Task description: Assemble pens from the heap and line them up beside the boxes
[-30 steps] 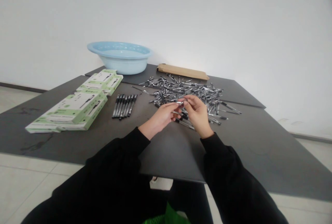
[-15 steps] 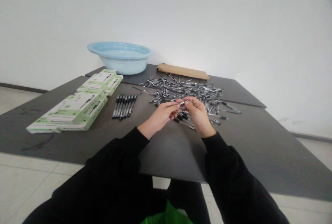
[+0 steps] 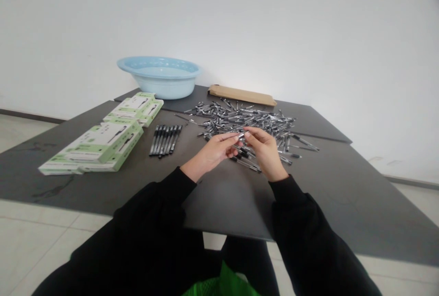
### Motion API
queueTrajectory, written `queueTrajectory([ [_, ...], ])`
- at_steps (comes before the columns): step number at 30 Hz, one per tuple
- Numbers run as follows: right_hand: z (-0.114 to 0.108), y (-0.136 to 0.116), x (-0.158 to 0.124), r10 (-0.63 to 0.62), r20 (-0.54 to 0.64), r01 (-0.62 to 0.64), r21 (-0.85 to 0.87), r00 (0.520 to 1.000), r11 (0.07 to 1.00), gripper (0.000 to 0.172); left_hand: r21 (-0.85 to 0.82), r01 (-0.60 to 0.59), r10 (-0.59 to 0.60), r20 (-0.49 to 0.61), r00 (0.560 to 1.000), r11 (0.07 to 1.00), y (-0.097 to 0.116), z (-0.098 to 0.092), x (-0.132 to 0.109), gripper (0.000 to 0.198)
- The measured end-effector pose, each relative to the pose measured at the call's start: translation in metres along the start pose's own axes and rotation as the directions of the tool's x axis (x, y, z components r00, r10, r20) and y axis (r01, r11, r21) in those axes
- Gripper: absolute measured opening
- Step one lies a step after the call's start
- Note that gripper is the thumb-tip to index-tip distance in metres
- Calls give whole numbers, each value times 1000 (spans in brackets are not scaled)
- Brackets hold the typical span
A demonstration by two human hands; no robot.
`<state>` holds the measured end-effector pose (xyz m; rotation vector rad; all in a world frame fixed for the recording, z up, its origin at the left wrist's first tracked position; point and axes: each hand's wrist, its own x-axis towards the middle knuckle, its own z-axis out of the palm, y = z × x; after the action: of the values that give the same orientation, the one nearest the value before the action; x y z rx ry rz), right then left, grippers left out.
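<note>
My left hand [image 3: 215, 151] and my right hand [image 3: 263, 150] meet fingertip to fingertip over the dark table [image 3: 325, 186], both pinched on one small silvery pen part [image 3: 242, 136]; I cannot make out its details. Right behind them spreads a big heap of loose pens [image 3: 247, 123]. To the left of my left hand, a neat row of several black pens [image 3: 164, 140] lies side by side.
Green-and-white pen boxes [image 3: 99, 145] are stacked at the left, with more boxes [image 3: 137, 106] behind them. A light blue basin [image 3: 161, 76] and a flat brown cardboard piece [image 3: 240, 95] sit at the back. White wall behind; tiled floor around.
My hands stay together by the heap, and my right hand has sunk slightly. The camera has shifted a little to the left.
</note>
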<state>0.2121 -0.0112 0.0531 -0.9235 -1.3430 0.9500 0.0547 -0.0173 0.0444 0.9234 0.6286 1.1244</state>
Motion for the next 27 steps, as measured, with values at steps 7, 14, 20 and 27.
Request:
queueTrajectory([
  [7, 0, 3, 2, 20, 74, -31, 157, 997, 987, 28, -47, 29, -24, 104, 994, 998, 5, -1, -3, 28],
  [14, -2, 10, 9, 54, 169, -88, 196, 984, 977, 28, -29, -50, 52, 82, 995, 998, 3, -4, 1, 26],
  [20, -10, 4, 6, 10, 145, -25, 101, 989, 995, 25, 42, -25, 21, 91, 996, 999, 2, -1, -1, 26],
  [27, -11, -2, -1, -77, 139, 82, -27, 987, 996, 26, 135, -35, 26, 63, 998, 990, -1, 0, 1, 17],
])
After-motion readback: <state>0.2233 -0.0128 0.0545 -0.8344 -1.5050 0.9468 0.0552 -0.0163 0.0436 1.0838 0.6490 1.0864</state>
